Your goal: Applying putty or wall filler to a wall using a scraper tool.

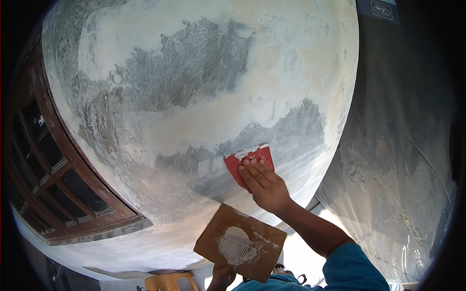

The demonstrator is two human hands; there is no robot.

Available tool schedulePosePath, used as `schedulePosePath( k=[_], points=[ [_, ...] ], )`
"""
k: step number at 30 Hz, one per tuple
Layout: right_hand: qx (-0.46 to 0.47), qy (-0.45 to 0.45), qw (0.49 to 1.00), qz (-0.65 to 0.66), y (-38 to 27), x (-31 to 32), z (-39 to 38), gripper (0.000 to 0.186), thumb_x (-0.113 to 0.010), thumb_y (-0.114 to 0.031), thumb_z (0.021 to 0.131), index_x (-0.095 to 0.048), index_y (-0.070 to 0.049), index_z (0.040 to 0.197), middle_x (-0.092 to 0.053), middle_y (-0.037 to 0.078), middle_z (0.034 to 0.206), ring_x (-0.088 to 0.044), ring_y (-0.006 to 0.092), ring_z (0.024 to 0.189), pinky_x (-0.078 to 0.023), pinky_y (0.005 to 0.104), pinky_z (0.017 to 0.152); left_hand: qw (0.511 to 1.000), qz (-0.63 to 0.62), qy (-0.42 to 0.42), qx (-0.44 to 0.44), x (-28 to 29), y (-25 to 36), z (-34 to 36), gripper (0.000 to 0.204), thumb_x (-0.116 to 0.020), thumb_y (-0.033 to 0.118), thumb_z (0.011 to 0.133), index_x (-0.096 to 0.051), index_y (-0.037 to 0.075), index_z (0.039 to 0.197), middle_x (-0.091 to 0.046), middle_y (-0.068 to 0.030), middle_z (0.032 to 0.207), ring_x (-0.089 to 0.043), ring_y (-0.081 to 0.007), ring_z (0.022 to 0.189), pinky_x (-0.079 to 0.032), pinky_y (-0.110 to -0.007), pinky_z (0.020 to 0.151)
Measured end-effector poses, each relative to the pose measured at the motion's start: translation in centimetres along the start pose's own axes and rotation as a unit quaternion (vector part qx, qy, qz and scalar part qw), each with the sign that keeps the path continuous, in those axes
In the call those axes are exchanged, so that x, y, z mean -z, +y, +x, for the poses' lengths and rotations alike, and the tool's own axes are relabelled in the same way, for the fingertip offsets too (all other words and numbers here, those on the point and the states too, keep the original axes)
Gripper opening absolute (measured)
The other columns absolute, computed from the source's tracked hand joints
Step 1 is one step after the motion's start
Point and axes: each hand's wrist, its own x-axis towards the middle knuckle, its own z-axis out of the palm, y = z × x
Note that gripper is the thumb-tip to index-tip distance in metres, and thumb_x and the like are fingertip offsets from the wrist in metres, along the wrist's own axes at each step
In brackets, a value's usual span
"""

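Observation:
My right hand [268,186] is closed on a red flat putty spreader [234,167], fingers laid along its face. White putty clings to the spreader's upper edge, which lies against the wall [194,121]. White filler covers much of that wall, with rough grey patches showing between. Low in the view, my left hand [222,276] grips the lower left edge of a brown board [267,230]. A blob of white putty [235,246] is smeared over the board's middle. Part of the left hand is hidden under the board.
To the left is a brown wooden window [73,194] with dark panes, its sill meeting the wall. A translucent plastic sheet [388,160] hangs at the right, past the wall's edge. A yellow plastic stool or chair [170,282] stands at the bottom.

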Motion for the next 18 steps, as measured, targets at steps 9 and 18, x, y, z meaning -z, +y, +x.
schedulePosePath(
  k=[9,18],
  points=[
    [-0.049,0.169,0.984,-0.009,3.6,5.8,12.1,0.054,-0.060,0.010,0.076,-0.060,-0.003,0.128,-0.066,0.015,0.125,-0.064,0.0310,0.114,-0.053,0.0412,0.099,0.995,-0.036,-0.091,0.006,3.2,-2.1,1.4,0.075,-0.047,-0.013,0.070,-0.037,-0.004,0.143,-0.053,-0.0174,0.137,-0.050,-0.0331,0.131,-0.041,-0.043,0.110],
    [0.040,-0.067,0.996,0.040,-3.5,-0.1,-1.1,0.046,-0.062,-0.003,0.083,-0.061,-0.001,0.129,-0.061,0.017,0.133,-0.062,0.0303,0.121,-0.048,0.0452,0.106,0.998,-0.002,-0.047,0.042,2.4,-3.6,0.0,0.066,-0.050,-0.013,0.079,-0.040,-0.001,0.143,-0.053,-0.0158,0.137,-0.051,-0.0288,0.130,-0.041,-0.039,0.109]
  ],
)
